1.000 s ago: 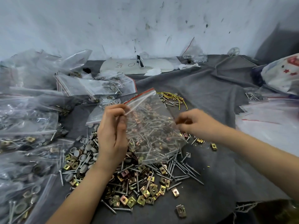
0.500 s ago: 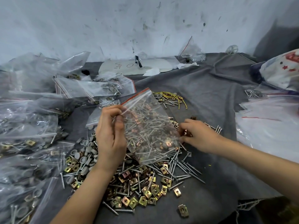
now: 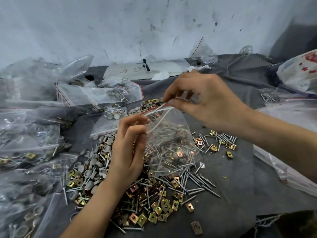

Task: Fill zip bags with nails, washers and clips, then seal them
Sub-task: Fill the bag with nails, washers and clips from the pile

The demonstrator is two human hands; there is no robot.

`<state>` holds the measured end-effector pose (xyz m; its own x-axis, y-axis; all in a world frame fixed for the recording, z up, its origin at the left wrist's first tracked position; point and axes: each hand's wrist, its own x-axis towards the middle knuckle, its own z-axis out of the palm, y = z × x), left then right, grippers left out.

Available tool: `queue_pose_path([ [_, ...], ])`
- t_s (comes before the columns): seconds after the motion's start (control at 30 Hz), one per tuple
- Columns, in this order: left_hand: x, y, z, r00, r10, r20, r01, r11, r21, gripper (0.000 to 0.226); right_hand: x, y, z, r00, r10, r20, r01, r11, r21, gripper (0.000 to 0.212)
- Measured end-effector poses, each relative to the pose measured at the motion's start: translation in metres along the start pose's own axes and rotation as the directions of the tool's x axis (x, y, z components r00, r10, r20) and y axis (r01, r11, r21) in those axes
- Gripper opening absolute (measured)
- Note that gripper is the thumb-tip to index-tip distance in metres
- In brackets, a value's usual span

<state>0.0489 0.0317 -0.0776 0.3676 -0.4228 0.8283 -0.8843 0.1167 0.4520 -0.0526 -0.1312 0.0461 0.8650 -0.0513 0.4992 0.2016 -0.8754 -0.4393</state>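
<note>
I have my left hand at the centre of the frame, fingers curled and pinching the left edge of the clear plastic zip bag with a red line at its mouth. My right hand, above and to the right, pinches the far end of that mouth between thumb and forefinger, the other fingers loosely spread. I cannot tell whether it also holds a small part.

The bag hangs between the two hands, its bottom resting on the pile, and it carries a good load of nails and copper-toned clips. The two white zip strips stand apart, so the mouth is open.

I judge that filling of this bag is about over and that sealing comes next. That calls for bringing the strips together, lining them up and running a pinch along the mouth without tipping the load out.

Below lie loose silver steel nails, brass-coloured square metal clips and grey round washers on the dark grey cloth over the bench. Filled clear bags are heaped at the left of the frame.
</note>
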Motion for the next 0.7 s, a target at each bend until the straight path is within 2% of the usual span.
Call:
queue_pose_path([
  [0.13,0.001,-0.001,-0.001,0.999,0.016,-0.036,-0.015,1.000,0.019,0.022,-0.003,0.001,0.004,0.999,-0.017,0.051,0.019,0.999,-0.046,0.009],
  [0.3,0.000,-0.003,0.000,0.997,0.007,-0.076,-0.008,1.000,-0.017,0.021,-0.009,0.008,0.000,0.998,-0.028,-0.057,0.030,0.999,0.040,0.012],
  [0.47,0.001,-0.004,-0.001,0.992,-0.024,-0.123,0.019,0.999,-0.044,0.015,-0.017,0.032,0.000,0.991,0.073,-0.109,-0.066,0.995,0.071,0.015],
  [0.53,0.000,-0.005,-0.001,0.991,-0.033,-0.133,0.029,0.999,-0.030,0.010,-0.024,0.049,0.007,0.985,0.168,-0.038,-0.167,0.985,0.035,0.015],
  [0.63,0.000,-0.005,-0.001,0.988,-0.055,-0.146,0.054,0.998,-0.012,0.010,-0.041,0.071,0.023,0.929,0.341,0.141,-0.339,0.940,-0.043,0.014],
  [0.7,0.000,-0.004,-0.001,0.986,-0.060,-0.157,0.061,0.998,0.006,0.010,-0.052,0.077,0.030,0.902,0.399,0.162,-0.389,0.917,-0.090,0.011],
])
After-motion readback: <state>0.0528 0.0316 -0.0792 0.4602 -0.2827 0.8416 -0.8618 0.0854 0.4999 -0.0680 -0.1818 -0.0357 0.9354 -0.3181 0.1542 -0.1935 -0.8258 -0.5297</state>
